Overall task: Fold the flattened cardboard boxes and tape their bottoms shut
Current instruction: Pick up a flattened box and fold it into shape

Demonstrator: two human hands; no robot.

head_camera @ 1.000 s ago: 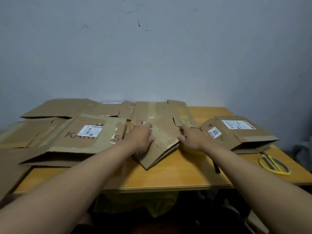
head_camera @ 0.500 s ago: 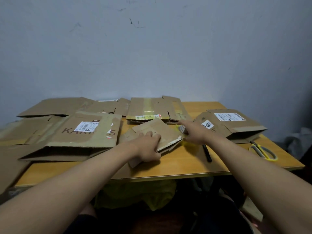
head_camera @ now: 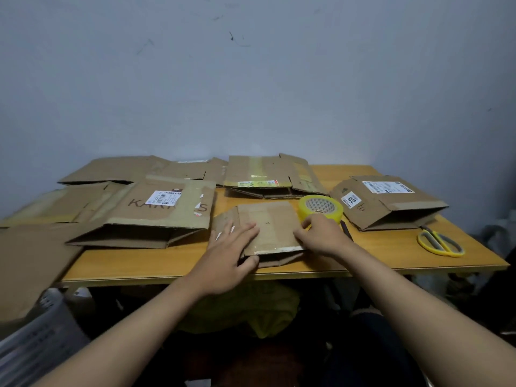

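A small flattened cardboard box (head_camera: pixel 269 226) lies near the table's front edge, in the middle. My left hand (head_camera: pixel 227 254) holds its left front corner, with the fingers laid on top and the thumb hooked under the front edge. My right hand (head_camera: pixel 321 237) grips the box's right edge with curled fingers. A roll of yellow tape (head_camera: pixel 321 209) stands just behind my right hand. Yellow-handled scissors (head_camera: pixel 441 243) lie at the front right.
Several other flattened boxes cover the wooden table (head_camera: pixel 156 263): a large one with a white label (head_camera: pixel 162 210) at the left, a stack (head_camera: pixel 265 177) at the back, another labelled one (head_camera: pixel 388 202) at the right. A black pen (head_camera: pixel 346 233) lies beside my right wrist.
Both hands have drawn the small box from the back stack toward the front edge and turned it square. The tape roll, hidden before by my right hand, is in view.
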